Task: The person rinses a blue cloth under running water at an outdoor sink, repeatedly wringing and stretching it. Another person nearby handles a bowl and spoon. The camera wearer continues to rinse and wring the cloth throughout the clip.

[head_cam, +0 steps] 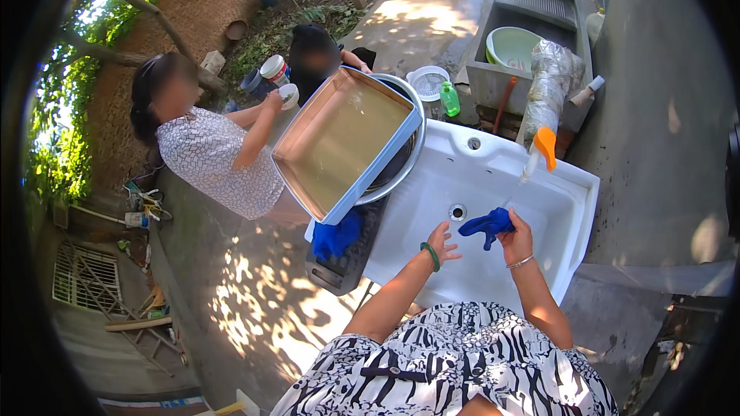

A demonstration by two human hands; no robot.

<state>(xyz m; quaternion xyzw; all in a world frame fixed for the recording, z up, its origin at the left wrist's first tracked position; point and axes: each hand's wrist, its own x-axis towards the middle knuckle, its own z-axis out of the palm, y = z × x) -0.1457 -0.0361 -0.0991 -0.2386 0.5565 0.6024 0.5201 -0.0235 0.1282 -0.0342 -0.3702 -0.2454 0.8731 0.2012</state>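
Over the white ceramic sink [399, 231], my right hand [519, 237] grips a wet-looking dark blue cloth [488, 226], whose loose end hangs toward the drain hole [457, 212]. My left hand [444, 245], a green bangle at its wrist, is held over the basin with fingers apart. It holds nothing and is close to the cloth but not on it. Above the cloth is a tap with an orange lever [544, 148]; a faint streak below the spout may be running water. Another blue cloth [337, 236] lies left of the sink on a dark plastic surface [341, 277].
A blue-edged shallow box [347, 144] rests tilted on a metal basin [421, 127] beside the sink. Two people are beyond it, one holding a white bowl [288, 96]. Behind stand a concrete trough [497, 84] with a green basin [511, 40], and a green bottle [449, 99].
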